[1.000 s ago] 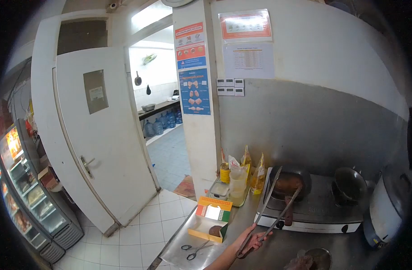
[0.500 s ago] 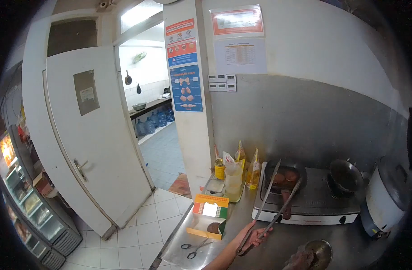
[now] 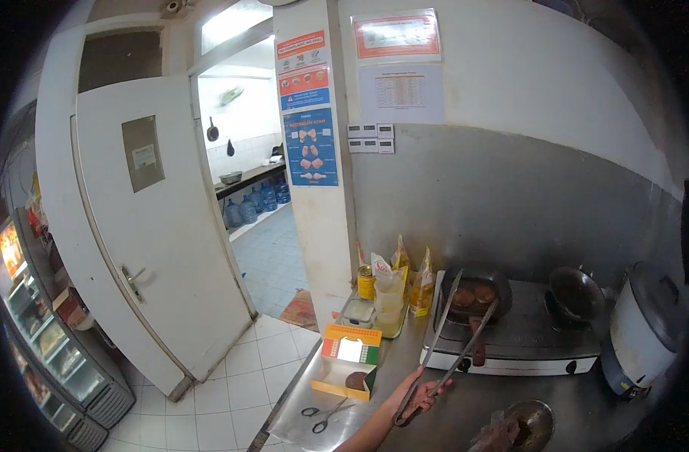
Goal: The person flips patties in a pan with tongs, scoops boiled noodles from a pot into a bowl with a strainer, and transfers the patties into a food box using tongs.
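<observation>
My left hand (image 3: 414,393) is closed round the lower part of long metal tongs (image 3: 433,348). The tongs' arms are spread apart, with nothing between the tips. Their tips reach over a dark frying pan (image 3: 472,275) on the left burner. Two round brown patties (image 3: 484,294) lie in the pan, and its reddish-brown handle (image 3: 478,348) points towards me between the tongs' arms. My right hand is not visible. At the bottom edge, a crumpled clear plastic bundle (image 3: 496,434) lies against a dark-bottomed metal bowl (image 3: 539,422); what the bundle holds is hard to make out.
The white gas stove (image 3: 525,360) also bears a dark wok (image 3: 575,290), with a rice cooker (image 3: 646,324) beside it. Left are an opened box (image 3: 352,339) holding a brown patty, scissors (image 3: 325,416), a plastic jug (image 3: 389,297) and an oil pouch (image 3: 422,290).
The view has shifted slightly. The tongs' tips have moved a little left and down over the pan, and both patties show more clearly. My left hand keeps its grip.
</observation>
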### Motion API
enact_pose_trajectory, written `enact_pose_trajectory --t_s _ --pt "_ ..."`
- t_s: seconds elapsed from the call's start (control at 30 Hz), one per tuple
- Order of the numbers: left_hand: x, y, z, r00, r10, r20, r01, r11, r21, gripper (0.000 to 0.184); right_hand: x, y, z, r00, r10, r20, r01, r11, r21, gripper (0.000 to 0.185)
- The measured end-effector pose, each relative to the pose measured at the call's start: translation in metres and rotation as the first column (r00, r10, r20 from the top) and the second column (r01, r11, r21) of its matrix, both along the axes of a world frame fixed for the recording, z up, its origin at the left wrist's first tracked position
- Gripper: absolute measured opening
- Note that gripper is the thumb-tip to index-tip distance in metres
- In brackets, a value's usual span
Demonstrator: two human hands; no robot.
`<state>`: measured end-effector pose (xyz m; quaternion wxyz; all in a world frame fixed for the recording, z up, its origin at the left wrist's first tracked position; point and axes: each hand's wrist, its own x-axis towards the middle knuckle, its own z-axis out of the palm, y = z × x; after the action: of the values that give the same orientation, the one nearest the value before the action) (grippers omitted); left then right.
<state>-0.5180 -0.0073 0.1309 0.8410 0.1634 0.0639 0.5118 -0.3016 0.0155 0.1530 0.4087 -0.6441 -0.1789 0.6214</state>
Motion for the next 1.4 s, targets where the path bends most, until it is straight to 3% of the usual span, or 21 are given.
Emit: enact_pose_trajectory --t_s 0.37,0.47,0.53,0.77,1.07,1.2,1.3,1.4 --pt "-0.002 0.000 0.010 0.998 0.021 -0.060 -0.021 1.000 -0.007 0.070 -0.004 0.001 -0.001 1.000 -0.006 -0.006 0.006 1.000 -0.025 0.048" --pt "-0.003 0.006 0.002 0.999 -0.027 0.042 0.028 0.999 -0.019 0.070 -0.004 0.003 -0.001 1.000 -0.007 -0.008 0.007 0.999 -0.033 0.048" --pt "-0.003 0.007 0.003 1.000 -0.005 -0.021 0.005 1.000 -0.027 0.070 -0.004 0.004 -0.002 1.000 -0.017 -0.008 0.016 0.999 -0.032 0.048" --pt "-0.004 0.010 0.007 0.994 0.013 -0.106 -0.016 1.000 -0.022 0.072 -0.006 0.005 -0.001 0.999 -0.048 0.006 0.047 0.997 0.059 0.043" --pt "-0.005 0.010 0.007 1.000 -0.028 0.008 0.028 0.999 -0.024 0.070 -0.005 0.003 0.000 0.997 -0.074 0.027 0.069 0.984 0.163 0.036" --pt "-0.002 0.006 0.012 0.996 0.046 -0.073 -0.050 0.997 -0.054 0.072 -0.003 0.000 0.003 0.995 -0.089 0.032 0.081 0.975 0.207 0.033" --pt "-0.002 0.007 0.006 0.997 0.022 -0.068 -0.025 0.999 -0.037 0.069 0.006 -0.009 0.030 0.994 -0.107 0.039 0.094 0.966 0.239 0.031" --pt "-0.001 0.004 0.007 0.995 0.034 -0.094 -0.036 0.999 -0.028 0.069 0.002 -0.002 -0.001 0.991 -0.125 0.046 0.109 0.958 0.265 0.029"
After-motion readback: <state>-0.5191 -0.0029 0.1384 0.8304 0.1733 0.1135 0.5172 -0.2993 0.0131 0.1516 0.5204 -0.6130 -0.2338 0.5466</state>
